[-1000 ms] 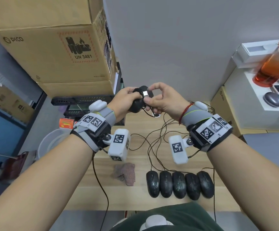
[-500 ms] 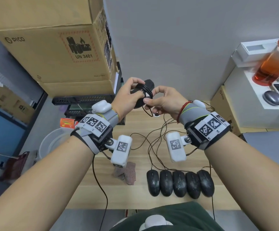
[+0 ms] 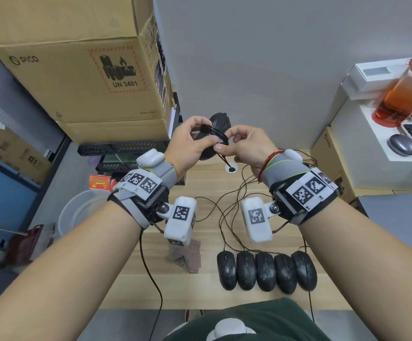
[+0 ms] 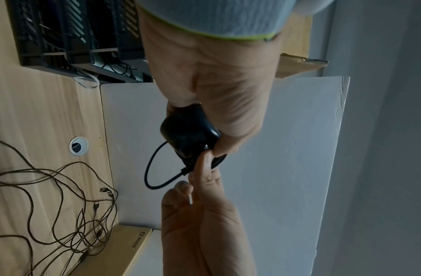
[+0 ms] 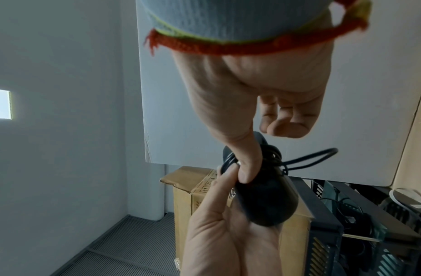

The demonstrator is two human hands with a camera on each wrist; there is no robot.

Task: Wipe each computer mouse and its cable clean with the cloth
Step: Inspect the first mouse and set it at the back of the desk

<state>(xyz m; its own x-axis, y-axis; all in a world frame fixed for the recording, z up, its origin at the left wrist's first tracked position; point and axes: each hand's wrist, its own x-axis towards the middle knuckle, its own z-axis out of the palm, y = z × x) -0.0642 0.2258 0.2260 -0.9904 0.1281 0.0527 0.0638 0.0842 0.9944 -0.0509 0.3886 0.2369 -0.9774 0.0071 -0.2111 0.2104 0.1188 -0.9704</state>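
Held above the desk (image 3: 207,289): black mouse (image 3: 221,121) gripped in left hand (image 3: 187,146); right hand (image 3: 246,148) pinching coiled cable (image 3: 213,131) against it. Judged step: unwinding cable before wiping. Next: fetching cloth (image 3: 187,254), lying beside five mice (image 3: 266,270).

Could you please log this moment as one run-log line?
left hand: holds black wired mouse | right hand: pinches its coiled black cable | pink knitted cloth: on wooden desk, untouched
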